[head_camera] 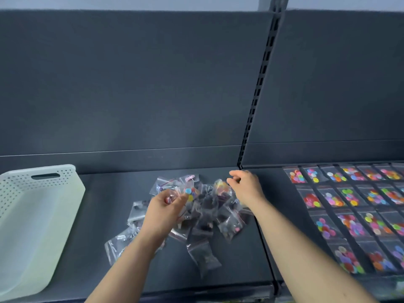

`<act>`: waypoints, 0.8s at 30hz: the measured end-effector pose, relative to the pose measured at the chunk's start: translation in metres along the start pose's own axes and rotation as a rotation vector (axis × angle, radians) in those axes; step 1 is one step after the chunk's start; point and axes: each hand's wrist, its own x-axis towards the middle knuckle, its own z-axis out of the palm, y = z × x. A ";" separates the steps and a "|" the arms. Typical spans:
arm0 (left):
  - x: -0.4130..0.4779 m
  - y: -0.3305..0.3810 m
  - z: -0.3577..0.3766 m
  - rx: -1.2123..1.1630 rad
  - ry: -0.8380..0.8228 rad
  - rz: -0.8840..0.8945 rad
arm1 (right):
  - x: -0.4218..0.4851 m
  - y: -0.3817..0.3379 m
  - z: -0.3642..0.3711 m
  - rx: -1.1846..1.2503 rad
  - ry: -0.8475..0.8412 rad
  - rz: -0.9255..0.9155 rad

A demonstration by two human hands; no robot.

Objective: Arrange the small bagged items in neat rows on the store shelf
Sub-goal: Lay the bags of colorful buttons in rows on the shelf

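Clear button bag (189, 192) pinched in left hand (164, 207) fingers over the pile (206, 217); right hand (246, 186) fingers curled, grip unclear.

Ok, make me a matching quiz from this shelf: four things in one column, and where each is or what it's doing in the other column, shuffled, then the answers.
Column one
1. basket
2. loose pile
3. rows
4. left hand

Column two
A. lined up neatly on the right
B. white, at the far left
C. pinching a bag
D. jumbled in the middle

Pairs: 1-B, 2-D, 3-A, 4-C
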 end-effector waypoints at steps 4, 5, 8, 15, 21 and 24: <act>0.017 -0.003 -0.007 0.000 -0.055 0.012 | 0.009 -0.007 0.007 -0.021 -0.097 0.043; 0.019 -0.002 -0.008 0.012 -0.067 0.025 | 0.007 -0.011 0.004 0.036 -0.072 0.045; 0.020 0.004 -0.004 -0.014 -0.096 0.046 | -0.005 -0.024 -0.018 0.398 0.042 0.096; -0.003 0.035 0.054 -0.241 -0.284 0.058 | -0.088 -0.013 -0.097 1.037 -0.020 0.164; -0.056 0.055 0.147 -0.322 -0.518 0.040 | -0.146 0.058 -0.161 1.119 0.115 0.201; -0.090 0.056 0.196 -0.262 -0.637 -0.005 | -0.168 0.097 -0.196 1.181 0.158 0.210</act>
